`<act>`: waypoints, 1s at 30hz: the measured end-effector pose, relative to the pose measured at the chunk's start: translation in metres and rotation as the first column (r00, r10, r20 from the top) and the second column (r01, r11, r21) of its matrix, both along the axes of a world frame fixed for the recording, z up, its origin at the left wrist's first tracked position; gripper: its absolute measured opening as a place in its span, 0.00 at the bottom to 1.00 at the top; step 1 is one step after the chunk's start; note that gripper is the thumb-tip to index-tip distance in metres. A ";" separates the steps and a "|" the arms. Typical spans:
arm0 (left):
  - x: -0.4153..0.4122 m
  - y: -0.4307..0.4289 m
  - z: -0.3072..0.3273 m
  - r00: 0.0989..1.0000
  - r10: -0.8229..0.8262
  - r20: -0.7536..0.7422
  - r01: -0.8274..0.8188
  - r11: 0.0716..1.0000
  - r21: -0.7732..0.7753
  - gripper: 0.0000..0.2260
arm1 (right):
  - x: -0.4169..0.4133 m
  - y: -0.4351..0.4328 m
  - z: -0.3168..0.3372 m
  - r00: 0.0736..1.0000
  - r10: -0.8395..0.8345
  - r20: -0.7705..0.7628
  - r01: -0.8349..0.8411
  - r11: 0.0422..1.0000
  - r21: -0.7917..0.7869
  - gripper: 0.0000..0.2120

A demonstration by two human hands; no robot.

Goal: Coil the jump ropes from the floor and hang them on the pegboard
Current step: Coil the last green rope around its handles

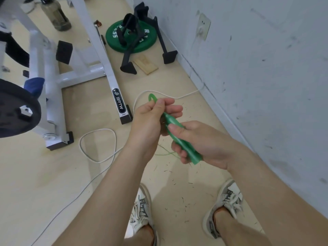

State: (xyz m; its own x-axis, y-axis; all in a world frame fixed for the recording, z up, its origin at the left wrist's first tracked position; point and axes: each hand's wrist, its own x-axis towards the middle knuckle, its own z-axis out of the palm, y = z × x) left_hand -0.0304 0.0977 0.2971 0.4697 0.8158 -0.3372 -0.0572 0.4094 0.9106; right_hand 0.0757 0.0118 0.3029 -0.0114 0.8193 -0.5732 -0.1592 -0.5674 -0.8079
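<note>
- The right hand [200, 144] is wrapped around the green jump rope handles [172, 121], held in mid-air above the floor [53, 174], near the wall [266, 68] on the right.
- The left hand [150, 118] pinches a green rope loop [152, 97] just above the handles, its fingers curled.
- The hands sit close together.
- A thin green cord [165, 153] trails below them.
- A white cable [80, 142] loops on the floor to the left.
- A green weight plate [113, 35] lies far off.

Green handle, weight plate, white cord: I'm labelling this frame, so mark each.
green handle [186, 148], head view, lower body.
weight plate [111, 39], head view, lettered left face.
white cord [104, 129], head view, top of the floor loop.
</note>
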 end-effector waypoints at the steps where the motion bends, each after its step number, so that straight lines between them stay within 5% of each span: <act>1: -0.001 0.001 -0.002 0.997 -0.022 -0.075 0.024 0.999 0.031 0.11 | 0.000 0.001 0.000 0.994 0.000 0.108 -0.002 1.000 0.013 0.16; 3: -0.001 0.000 -0.004 0.970 -0.083 -0.228 0.099 0.993 0.061 0.11 | -0.001 0.003 -0.003 0.905 0.012 0.426 -0.037 0.998 0.051 0.12; 5: 0.001 -0.005 -0.005 0.947 -0.176 -0.267 0.187 0.982 0.015 0.13 | -0.002 0.002 -0.009 0.679 0.054 0.732 -0.146 0.987 0.063 0.19; 7: 0.005 -0.010 -0.007 0.941 -0.204 -0.269 0.220 0.975 0.032 0.13 | -0.002 0.001 -0.012 0.547 0.083 0.833 -0.213 0.976 0.042 0.29; 9: 0.006 -0.011 -0.009 0.942 -0.185 -0.279 0.213 0.974 0.073 0.09 | 0.002 -0.001 -0.010 0.601 0.089 0.794 -0.203 0.978 0.044 0.32; 12: 0.003 -0.009 -0.010 0.951 -0.209 -0.226 0.225 0.973 0.051 0.06 | 0.009 -0.003 -0.002 0.787 0.019 0.617 -0.113 0.987 0.114 0.23; 20: -0.002 -0.003 -0.008 0.972 -0.183 -0.149 0.176 0.983 -0.055 0.08 | 0.003 -0.008 -0.006 0.691 0.050 0.721 -0.201 0.972 0.125 0.37; 23: 0.000 -0.003 -0.007 0.984 -0.149 -0.098 0.143 0.988 -0.064 0.09 | 0.006 -0.008 -0.008 0.900 -0.047 0.433 -0.033 0.984 0.176 0.34; 26: 0.002 -0.004 -0.005 0.993 -0.113 0.026 0.116 0.986 -0.119 0.07 | 0.005 -0.008 -0.003 0.997 -0.043 0.061 0.038 0.996 0.086 0.11; 28: 0.002 -0.004 -0.003 0.991 -0.135 0.026 0.137 0.985 -0.107 0.09 | 0.006 -0.010 -0.004 0.994 -0.031 0.102 0.024 0.998 0.065 0.11; 30: 0.001 -0.004 -0.003 0.966 -0.174 -0.192 0.190 0.980 0.066 0.14 | 0.012 -0.010 -0.003 0.991 -0.019 0.134 0.015 0.999 0.030 0.13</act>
State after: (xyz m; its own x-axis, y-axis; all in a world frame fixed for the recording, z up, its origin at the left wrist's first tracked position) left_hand -0.0292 0.0941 0.2940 0.5492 0.7511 -0.3663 0.1829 0.3197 0.9297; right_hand 0.0873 0.0016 0.3002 0.0777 0.8351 -0.5445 -0.0578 -0.5415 -0.8387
